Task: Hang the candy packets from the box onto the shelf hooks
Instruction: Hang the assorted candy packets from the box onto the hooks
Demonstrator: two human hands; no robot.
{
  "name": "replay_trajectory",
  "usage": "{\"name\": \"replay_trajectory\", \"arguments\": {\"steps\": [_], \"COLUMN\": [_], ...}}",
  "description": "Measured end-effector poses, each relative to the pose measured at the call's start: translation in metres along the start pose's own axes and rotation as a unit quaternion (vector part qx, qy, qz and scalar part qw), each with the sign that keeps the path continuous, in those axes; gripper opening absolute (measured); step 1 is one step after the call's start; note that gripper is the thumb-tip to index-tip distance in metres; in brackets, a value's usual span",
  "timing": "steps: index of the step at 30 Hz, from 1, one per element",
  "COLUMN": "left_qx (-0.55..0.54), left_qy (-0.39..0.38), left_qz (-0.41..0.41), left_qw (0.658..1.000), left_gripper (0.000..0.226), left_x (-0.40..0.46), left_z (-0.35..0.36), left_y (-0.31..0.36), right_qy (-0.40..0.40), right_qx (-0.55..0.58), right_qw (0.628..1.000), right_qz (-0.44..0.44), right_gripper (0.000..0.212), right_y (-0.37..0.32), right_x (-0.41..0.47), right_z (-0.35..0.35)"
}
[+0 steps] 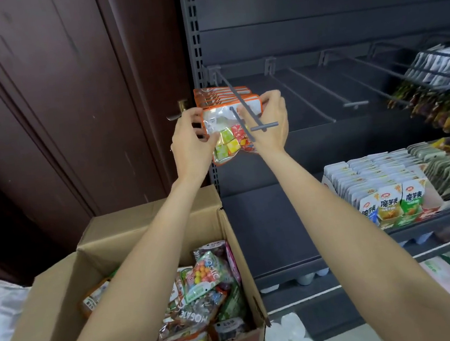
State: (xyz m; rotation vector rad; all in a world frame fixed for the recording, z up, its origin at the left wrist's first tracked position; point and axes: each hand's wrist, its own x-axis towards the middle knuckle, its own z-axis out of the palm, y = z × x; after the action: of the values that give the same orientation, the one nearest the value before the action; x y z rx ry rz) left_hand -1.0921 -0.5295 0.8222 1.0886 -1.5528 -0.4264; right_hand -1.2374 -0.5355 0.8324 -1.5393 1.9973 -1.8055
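Non-task surroundings, shop aisle.
Dark brown door [49,112] is filling the upper left, its brass handle [181,110] showing at mid-frame. Boxed snack pouches [385,193] are standing in rows at right; hanging dark packets [441,92] are crowding the far right. White plastic bags [288,338] are lying bottom centre.
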Motion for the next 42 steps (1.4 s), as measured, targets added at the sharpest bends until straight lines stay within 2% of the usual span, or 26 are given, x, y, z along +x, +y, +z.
{"name": "replay_trajectory", "arguments": {"steps": [5, 8, 10, 11, 13, 16, 18, 21, 24, 26, 30, 34, 37, 39, 42], "left_qx": [0.022, 0.018, 0.013, 0.014, 0.043, 0.122, 0.163, 0.222, 0.307, 0.378, 0.455, 0.414, 0.365, 0.355, 0.359], "left_qy": [0.019, 0.060, 0.100, 0.116, 0.123, 0.069, 0.005, -0.093, -0.174, -0.268, -0.504, -0.651, -0.710, -0.718, -0.702], "left_qz": [-0.001, -0.005, 0.012, 0.022, 0.039, 0.024, -0.012, -0.084, -0.151, -0.186, -0.116, -0.071, -0.086, -0.089, -0.085], "left_qw": [1.000, 0.998, 0.995, 0.993, 0.991, 0.990, 0.987, 0.967, 0.923, 0.866, 0.724, 0.632, 0.596, 0.592, 0.609], "left_gripper": [0.050, 0.038, 0.030, 0.026, 0.019, 0.011, 0.009, 0.015, 0.037, 0.049, 0.078, 0.091, 0.100, 0.099, 0.080], "left_x": [-0.016, -0.041, -0.070, -0.088, -0.126, -0.177, -0.197, -0.209, -0.207, -0.203, -0.182, -0.167, -0.175, -0.184, -0.191], "left_z": [-0.006, -0.022, -0.041, -0.053, -0.082, -0.135, -0.169, -0.207, -0.225, -0.225, -0.220, -0.220, -0.221, -0.223, -0.225], "left_y": [0.008, 0.014, 0.012, 0.009, -0.005, -0.041, -0.068, -0.112, -0.160, -0.184, -0.222, -0.231, -0.229, -0.234, -0.235], "right_qy": [-0.007, 0.007, -0.019, -0.062, -0.206, -0.428, -0.514, -0.577, -0.618, -0.654, -0.726, -0.782, -0.798, -0.791, -0.774], "right_qx": [0.066, 0.118, 0.152, 0.160, 0.156, 0.109, 0.082, 0.041, -0.038, -0.105, -0.200, -0.162, -0.179, -0.189, -0.178], "right_qw": [0.998, 0.993, 0.988, 0.985, 0.965, 0.897, 0.854, 0.814, 0.779, 0.739, 0.636, 0.572, 0.535, 0.542, 0.565], "right_qz": [0.001, 0.004, 0.019, 0.027, 0.034, -0.003, -0.024, -0.052, -0.099, -0.118, -0.169, -0.186, -0.211, -0.214, -0.224], "right_gripper": [0.045, 0.036, 0.025, 0.019, 0.013, 0.013, 0.014, 0.016, 0.024, 0.037, 0.065, 0.081, 0.084, 0.077, 0.062], "right_y": [0.009, 0.018, 0.023, 0.026, 0.029, 0.030, 0.027, 0.026, 0.038, 0.045, 0.044, 0.035, 0.032, 0.033, 0.036], "right_x": [-0.027, -0.064, -0.098, -0.114, -0.143, -0.175, -0.189, -0.207, -0.230, -0.247, -0.280, -0.311, -0.331, -0.340, -0.339], "right_z": [-0.022, -0.046, -0.064, -0.073, -0.088, -0.094, -0.084, -0.047, 0.016, 0.060, 0.128, 0.162, 0.170, 0.174, 0.177]}}
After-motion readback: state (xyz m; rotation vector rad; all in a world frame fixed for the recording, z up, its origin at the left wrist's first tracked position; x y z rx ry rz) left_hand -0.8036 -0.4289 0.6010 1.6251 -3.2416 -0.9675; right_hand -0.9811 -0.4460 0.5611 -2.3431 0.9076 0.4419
